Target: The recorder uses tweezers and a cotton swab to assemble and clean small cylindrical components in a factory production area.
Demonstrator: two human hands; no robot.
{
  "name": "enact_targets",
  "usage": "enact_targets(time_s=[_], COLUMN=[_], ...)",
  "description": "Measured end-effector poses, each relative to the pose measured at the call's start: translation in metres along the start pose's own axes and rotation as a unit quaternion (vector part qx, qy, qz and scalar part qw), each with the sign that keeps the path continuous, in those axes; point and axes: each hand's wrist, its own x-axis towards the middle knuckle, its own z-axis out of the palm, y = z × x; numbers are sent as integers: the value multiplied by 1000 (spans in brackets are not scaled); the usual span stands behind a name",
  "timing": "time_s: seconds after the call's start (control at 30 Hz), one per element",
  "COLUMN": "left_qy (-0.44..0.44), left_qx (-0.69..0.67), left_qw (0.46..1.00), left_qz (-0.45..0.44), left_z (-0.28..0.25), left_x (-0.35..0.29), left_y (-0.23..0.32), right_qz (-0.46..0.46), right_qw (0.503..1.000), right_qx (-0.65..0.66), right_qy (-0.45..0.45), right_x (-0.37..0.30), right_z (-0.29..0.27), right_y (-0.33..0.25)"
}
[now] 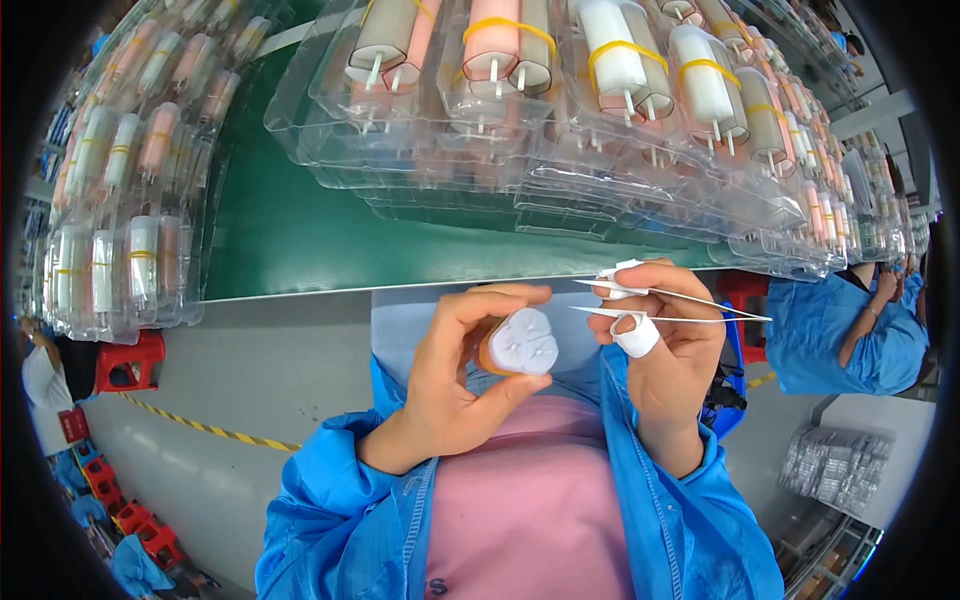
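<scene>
My left hand is closed around a short piece with a whitish, three-lobed end face and an orange side. Small marks dot that end face, which is turned up toward me. To its right, my right hand holds a pair of metal tweezers. Their two arms are spread, and the tips point left toward the piece without touching it. White tape wraps my right thumb and a fingertip beside it. Both hands are in front of the table's near edge, over my lap.
On the green table stand stacked clear plastic trays of pink, white and grey cylinders bound with yellow bands. More trays are stacked at left. A co-worker in blue sits at right. Red stools stand at left.
</scene>
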Motion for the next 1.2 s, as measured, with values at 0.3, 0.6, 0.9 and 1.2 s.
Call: enact_targets(time_s=[0.3,0.6,0.9,1.2], left_qy=[7,5,38,44], left_qx=[8,131,178,194], left_qw=[999,991,980,976], left_qz=[-43,28,76,84], left_z=[3,0,1,2], left_x=[-3,-4,-2,-1], left_y=[9,-1,0,0], right_qz=[-25,-134,-130,-143], right_qw=[999,980,976,971], right_qx=[-5,-129,-162,-177], right_qy=[-36,-70,-62,-68], right_x=[-3,-6,-5,-4], right_z=[-6,8,15,15], right_y=[9,-2,0,-1])
